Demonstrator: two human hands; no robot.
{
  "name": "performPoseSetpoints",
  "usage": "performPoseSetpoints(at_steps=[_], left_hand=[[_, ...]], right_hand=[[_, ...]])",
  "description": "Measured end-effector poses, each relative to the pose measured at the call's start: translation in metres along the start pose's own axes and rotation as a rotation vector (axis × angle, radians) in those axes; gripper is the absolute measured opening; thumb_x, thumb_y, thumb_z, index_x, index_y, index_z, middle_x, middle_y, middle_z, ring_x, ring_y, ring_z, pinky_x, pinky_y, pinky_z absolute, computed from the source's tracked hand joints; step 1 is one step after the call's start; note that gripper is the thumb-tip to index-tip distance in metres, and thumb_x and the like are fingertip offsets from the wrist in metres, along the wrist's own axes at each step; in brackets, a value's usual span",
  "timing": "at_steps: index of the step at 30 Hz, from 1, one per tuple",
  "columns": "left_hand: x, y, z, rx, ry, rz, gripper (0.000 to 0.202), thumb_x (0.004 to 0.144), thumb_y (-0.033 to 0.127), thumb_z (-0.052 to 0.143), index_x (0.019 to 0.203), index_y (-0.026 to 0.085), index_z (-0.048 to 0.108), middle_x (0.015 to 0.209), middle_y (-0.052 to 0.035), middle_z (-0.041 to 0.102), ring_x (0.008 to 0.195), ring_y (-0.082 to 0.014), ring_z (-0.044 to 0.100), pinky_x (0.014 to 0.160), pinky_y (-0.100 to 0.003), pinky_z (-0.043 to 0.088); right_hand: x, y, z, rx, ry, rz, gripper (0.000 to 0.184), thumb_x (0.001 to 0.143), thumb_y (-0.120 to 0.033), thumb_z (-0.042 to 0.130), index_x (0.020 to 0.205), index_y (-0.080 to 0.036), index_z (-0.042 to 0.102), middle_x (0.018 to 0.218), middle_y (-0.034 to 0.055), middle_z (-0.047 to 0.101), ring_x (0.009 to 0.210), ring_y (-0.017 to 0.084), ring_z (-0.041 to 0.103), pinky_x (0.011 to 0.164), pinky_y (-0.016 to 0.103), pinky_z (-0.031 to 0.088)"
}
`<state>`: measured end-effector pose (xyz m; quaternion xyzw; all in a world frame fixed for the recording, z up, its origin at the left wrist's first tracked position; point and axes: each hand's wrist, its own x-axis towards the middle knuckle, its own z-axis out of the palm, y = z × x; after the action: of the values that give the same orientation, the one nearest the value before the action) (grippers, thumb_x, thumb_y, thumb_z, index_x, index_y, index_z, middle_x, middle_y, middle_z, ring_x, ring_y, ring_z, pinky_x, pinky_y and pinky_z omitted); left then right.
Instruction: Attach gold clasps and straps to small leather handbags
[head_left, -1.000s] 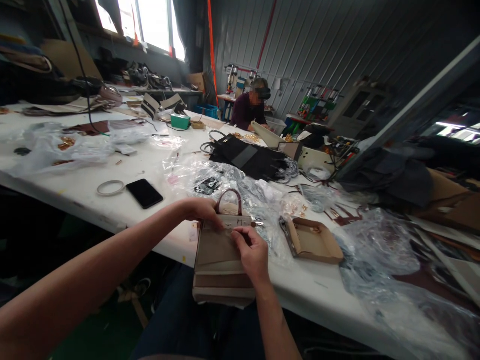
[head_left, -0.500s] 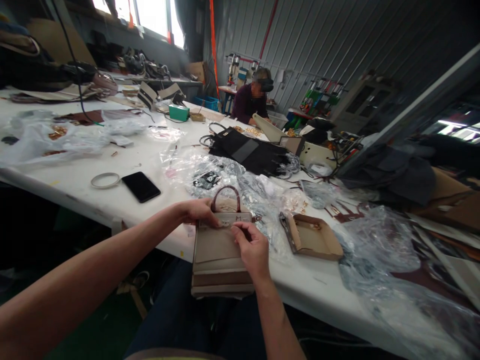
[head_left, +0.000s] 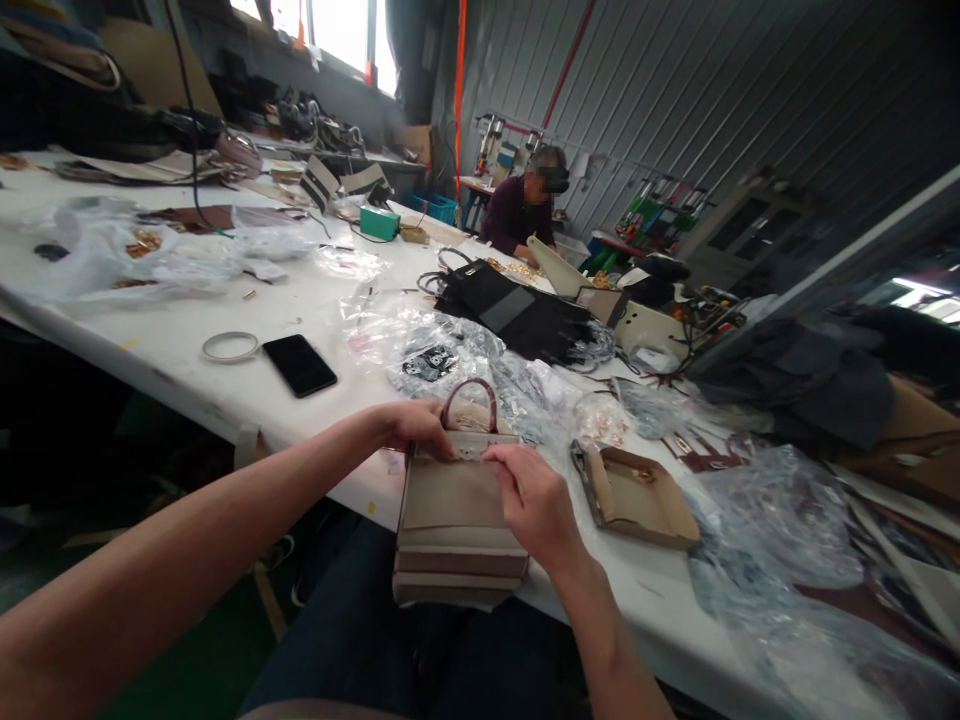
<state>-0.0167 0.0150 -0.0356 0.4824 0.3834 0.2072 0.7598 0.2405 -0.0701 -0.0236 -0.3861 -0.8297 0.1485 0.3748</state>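
Bag [head_left: 450, 505], small and tan, is right in front of the person, above the lap and at the near edge of the white table [head_left: 161, 335]. I can't tell if it rests on the legs or leans on the table. Its brown handle [head_left: 472, 382] sticks up in a loop at the top.

The left hand [head_left: 420, 428] holds the bag by its top left corner, with the thumb pressed on the front and the other fingers tucked behind. The right hand [head_left: 536, 500] is at the top right of the bag. Its thumb and finger are bent close together, but I can't tell if they pinch something little.

Just to the right, on the table, is a brown box [head_left: 652, 532] with no lid and something small and gold in it. To the left are a black phone [head_left: 300, 365] and a pale ring [head_left: 225, 361], side by side. Crinkly clear plastic [head_left: 367, 335] lies behind the bag. Past that is a black pile [head_left: 525, 312], then a green box [head_left: 379, 223] farther left. At the far side, another person [head_left: 510, 212] in a dark top bends over the table.
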Motion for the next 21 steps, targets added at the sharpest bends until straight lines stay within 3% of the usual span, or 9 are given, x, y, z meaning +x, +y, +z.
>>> performPoseSetpoints(at_steps=[7, 14, 21], left_hand=[[0.000, 0.000, -0.003, 0.023, -0.063, -0.009, 0.039, 0.053, 0.016, 0.097, 0.091, 0.016, 0.088, 0.095, -0.0126, 0.087, 0.076, -0.0278, 0.079, 0.063, -0.030, 0.064], [0.002, -0.002, -0.005, 0.026, -0.092, -0.006, 0.038, 0.058, 0.019, 0.097, 0.095, 0.014, 0.089, 0.098, -0.0133, 0.087, 0.080, -0.0284, 0.080, 0.065, -0.030, 0.064], [0.006, -0.003, -0.008, 0.047, -0.068, -0.036, 0.040, 0.055, 0.019, 0.099, 0.092, 0.013, 0.088, 0.094, -0.0136, 0.087, 0.076, -0.0276, 0.078, 0.063, -0.031, 0.064]], right_hand=[[-0.014, 0.009, 0.011, -0.043, -0.048, -0.077, 0.031, 0.113, -0.015, 0.051, 0.125, -0.028, 0.077, 0.125, 0.0093, 0.083, 0.118, 0.028, 0.079, 0.104, 0.046, 0.065], [-0.019, 0.015, 0.017, -0.112, -0.089, -0.111, 0.035, 0.112, -0.011, 0.052, 0.125, -0.029, 0.079, 0.141, 0.0082, 0.080, 0.129, 0.029, 0.077, 0.111, 0.049, 0.062], [-0.013, 0.015, 0.017, -0.073, -0.104, -0.070, 0.033, 0.113, -0.012, 0.049, 0.124, -0.027, 0.076, 0.127, 0.0098, 0.083, 0.120, 0.028, 0.078, 0.105, 0.045, 0.062]])
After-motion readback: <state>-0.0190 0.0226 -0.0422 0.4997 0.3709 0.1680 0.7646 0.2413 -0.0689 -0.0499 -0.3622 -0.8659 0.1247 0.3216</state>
